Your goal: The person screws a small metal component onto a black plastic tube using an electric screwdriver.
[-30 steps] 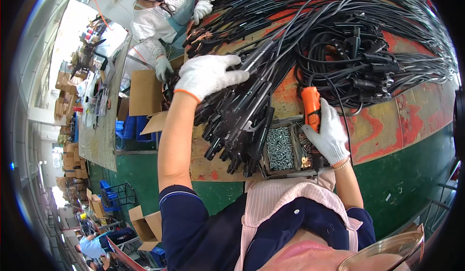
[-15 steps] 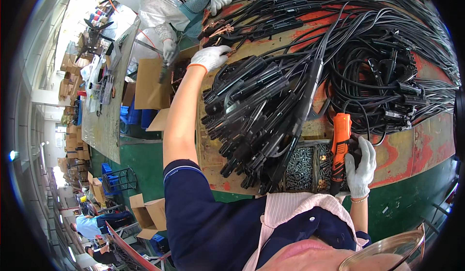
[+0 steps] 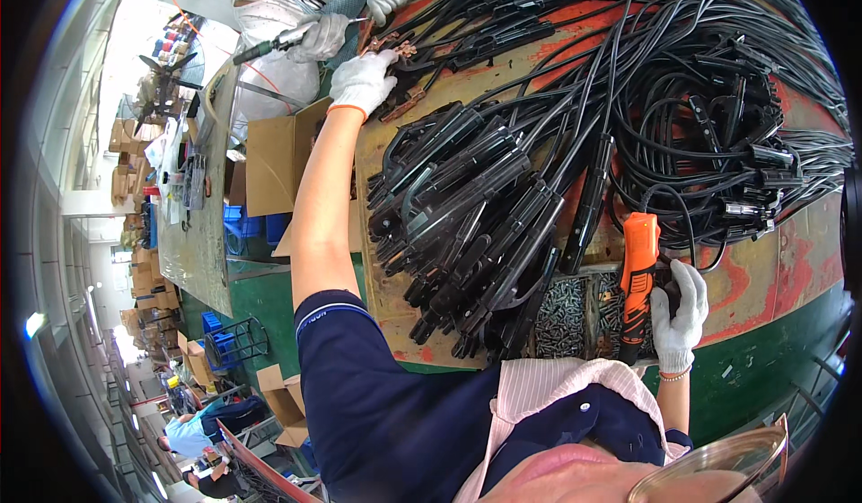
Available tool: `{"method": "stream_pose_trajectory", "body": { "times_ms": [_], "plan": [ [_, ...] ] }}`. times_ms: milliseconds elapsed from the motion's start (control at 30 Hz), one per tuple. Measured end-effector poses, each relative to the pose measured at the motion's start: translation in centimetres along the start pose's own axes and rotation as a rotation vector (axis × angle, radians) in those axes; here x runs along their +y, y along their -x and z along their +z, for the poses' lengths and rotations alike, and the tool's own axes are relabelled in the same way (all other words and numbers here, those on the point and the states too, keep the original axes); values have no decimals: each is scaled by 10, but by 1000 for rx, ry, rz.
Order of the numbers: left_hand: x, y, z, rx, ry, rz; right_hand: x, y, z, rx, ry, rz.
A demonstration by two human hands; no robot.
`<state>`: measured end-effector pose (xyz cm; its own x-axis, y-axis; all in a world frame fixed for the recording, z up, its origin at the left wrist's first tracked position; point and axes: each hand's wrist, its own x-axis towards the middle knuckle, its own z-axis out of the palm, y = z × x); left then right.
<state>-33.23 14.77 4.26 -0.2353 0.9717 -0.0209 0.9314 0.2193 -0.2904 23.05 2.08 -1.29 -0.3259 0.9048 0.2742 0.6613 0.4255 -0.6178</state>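
Note:
My left hand [image 3: 362, 81], in a white glove, reaches to the far left edge of the table beside copper-coloured metal parts [image 3: 401, 49]. Its fingers look apart, and no object shows between them. A loose copper piece [image 3: 406, 105] lies just below that hand. My right hand [image 3: 680, 319], also gloved, is open at the near edge with fingers and thumb spread. Beside it an orange and black power screwdriver [image 3: 638, 265] stands over the screw tray, apart from the fingers. Black plastic handles [image 3: 476, 207] on black cables are heaped between my hands.
A divided tray of small screws [image 3: 563, 314] sits at the near edge. Coiled cables [image 3: 709, 144] with black handles fill the right. Across the corner, a co-worker's gloved hand [image 3: 321, 38] holds a dark driver. An open cardboard box [image 3: 272, 166] stands left of the table.
My left hand has moved left and farther away, off the loose copper piece. The co-worker's driver has risen toward the copper parts. My right hand stays beside the screwdriver.

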Motion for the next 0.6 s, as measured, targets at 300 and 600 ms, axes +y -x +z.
{"method": "stream_pose_trajectory", "body": {
  "times_ms": [300,600],
  "plan": [
    [30,-24,7,-135,-139,177,-1,-2,-3,21,-137,63],
    [-8,-52,13,-58,130,-89,1,-4,-3,40,-84,6]
  ]
}}
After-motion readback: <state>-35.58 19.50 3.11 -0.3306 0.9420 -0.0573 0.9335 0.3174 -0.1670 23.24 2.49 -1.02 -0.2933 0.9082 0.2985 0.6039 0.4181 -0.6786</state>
